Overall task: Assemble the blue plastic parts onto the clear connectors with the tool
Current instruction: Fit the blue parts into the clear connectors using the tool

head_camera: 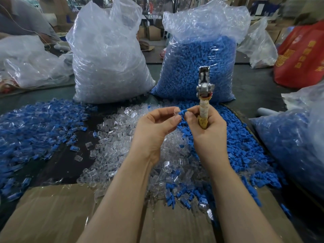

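Handling: blue part looked small, light and fairly stiff, easy to pinch by its narrow body; a judgement from its size against the fingertips.
Clear connector: a clear connector seemed thin, glossy and probably slippery, best taken by its flat sides (its outline was hard to make out against the pile).
Left grip: left hand had thumb and forefinger pinched together on the clear connector, just beside the blue part.
Right grip: right hand pinched the blue part at its fingertips while the other fingers curled round the tool, whose wrapped handle stood upright out of the fist.
Tool head: metal jaws stood above both hands, well apart from the two pieces.
Position: both pieces were held in the air above the middle of the worktop, between the two grips, touching or very nearly so.
Stock: loose clear pieces lay mid-worktop, loose blue pieces toward the right edge, and two full bags stood at the far edge.
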`<move>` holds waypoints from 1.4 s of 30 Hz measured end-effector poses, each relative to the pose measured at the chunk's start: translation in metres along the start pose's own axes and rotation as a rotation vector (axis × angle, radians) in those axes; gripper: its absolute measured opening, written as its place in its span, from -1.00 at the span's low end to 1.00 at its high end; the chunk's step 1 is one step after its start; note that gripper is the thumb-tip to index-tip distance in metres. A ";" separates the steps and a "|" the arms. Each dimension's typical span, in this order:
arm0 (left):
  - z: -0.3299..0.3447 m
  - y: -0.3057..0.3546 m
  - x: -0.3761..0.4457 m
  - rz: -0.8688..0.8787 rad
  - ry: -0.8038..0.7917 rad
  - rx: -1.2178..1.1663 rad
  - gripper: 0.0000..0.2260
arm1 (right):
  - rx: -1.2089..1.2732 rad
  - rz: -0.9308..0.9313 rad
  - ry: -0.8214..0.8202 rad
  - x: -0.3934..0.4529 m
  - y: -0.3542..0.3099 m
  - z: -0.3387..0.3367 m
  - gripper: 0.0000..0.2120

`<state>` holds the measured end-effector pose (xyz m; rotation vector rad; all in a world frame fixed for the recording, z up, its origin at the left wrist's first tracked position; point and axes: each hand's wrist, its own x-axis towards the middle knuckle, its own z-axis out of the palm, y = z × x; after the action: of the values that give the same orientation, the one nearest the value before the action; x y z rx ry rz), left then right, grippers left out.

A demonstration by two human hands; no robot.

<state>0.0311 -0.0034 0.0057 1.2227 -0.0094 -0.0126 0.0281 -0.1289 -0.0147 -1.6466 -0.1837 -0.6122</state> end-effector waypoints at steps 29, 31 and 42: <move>0.002 -0.001 -0.001 0.190 0.118 0.219 -0.83 | -0.064 0.066 -0.100 0.001 0.001 0.001 -0.96; 0.002 -0.001 -0.002 0.196 0.132 0.214 -0.84 | -0.074 0.069 -0.123 0.001 -0.001 0.000 -0.98; -0.009 0.006 0.002 0.210 0.211 0.124 -0.83 | -0.143 0.236 -0.317 0.006 0.006 -0.020 -0.98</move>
<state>0.0331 0.0071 0.0080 1.3374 0.0462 0.3038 0.0305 -0.1505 -0.0157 -1.8664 -0.1746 -0.1858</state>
